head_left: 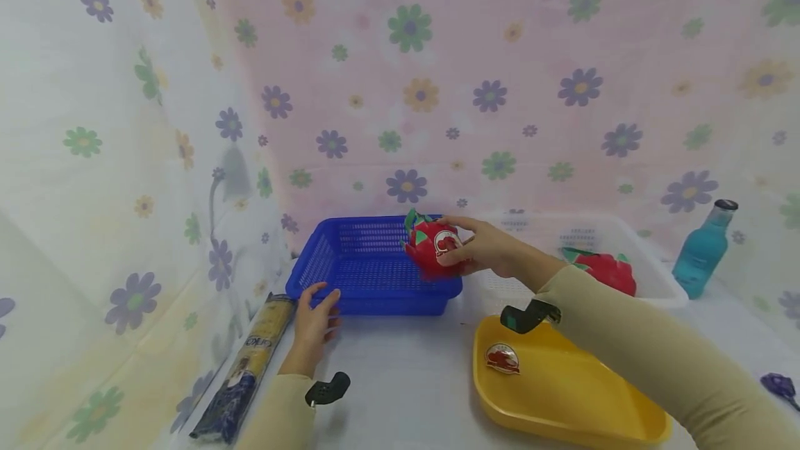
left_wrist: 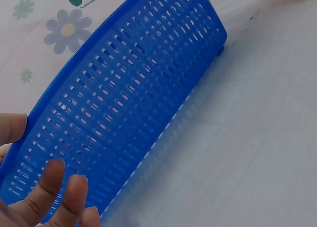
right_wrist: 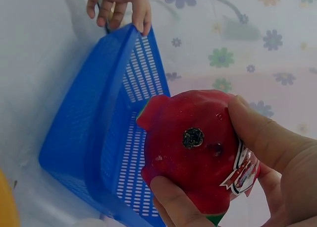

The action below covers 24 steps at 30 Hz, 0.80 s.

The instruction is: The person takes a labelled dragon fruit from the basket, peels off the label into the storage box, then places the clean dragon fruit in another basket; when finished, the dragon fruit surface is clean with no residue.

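Nearest, to the front right of the blue basket (head_left: 375,306), lies a yellow tray (head_left: 575,394); to the basket's front left, a long yellow-and-blue packet (head_left: 253,360). The left hand (head_left: 315,328) touches the rim at the basket's near left corner, fingers parted and loosely bent. Over the basket's right end, the right hand (head_left: 490,250) grips a red dragon fruit (head_left: 428,245) between thumb and fingers. Right of the basket stands a white basket (head_left: 600,228) containing a second dragon fruit (head_left: 606,273); farther right, a blue bottle (head_left: 703,252). Behind the basket hangs a flowered cloth (head_left: 362,40).
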Available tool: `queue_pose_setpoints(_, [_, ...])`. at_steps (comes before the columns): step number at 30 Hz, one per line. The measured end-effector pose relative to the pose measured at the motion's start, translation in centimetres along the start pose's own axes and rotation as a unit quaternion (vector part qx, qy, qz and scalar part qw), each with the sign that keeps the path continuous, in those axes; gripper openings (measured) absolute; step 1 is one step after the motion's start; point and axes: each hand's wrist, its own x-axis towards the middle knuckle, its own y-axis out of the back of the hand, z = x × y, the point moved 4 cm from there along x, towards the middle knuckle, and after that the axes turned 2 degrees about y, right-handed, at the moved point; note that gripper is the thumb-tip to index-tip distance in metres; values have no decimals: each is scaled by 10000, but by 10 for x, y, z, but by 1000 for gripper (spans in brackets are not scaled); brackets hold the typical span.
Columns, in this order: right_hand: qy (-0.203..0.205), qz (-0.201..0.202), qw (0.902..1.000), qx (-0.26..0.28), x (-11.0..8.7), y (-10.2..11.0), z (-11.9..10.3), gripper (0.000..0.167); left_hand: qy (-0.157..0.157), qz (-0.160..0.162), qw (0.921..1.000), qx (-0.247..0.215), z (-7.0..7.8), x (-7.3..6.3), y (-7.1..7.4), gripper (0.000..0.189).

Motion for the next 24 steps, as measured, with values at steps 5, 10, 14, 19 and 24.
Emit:
queue_pose_setpoints(5, [68,-122,9999,-16,-17,-2,3,82,-33,41,10000,27,3,2,5,58])
queue_pose_setpoints(10, [39,-57,10000,-56,-30,-2,11,81,17,6,9999,115,4,6,4,60])
queue_pose_setpoints(14, [-95,7,9999,35,-39,-3,20,82,59,3,9998,169,3,5,3,60])
queue_pose_setpoints(19, [-158,36,9999,12,-48,-8,27,82,45,34,9998,192,1,4,3,61])
queue_pose_setpoints(24, [-220,15,9998,-35,-58,-14,32,83,20,-5,9999,153,-2,3,2,61])
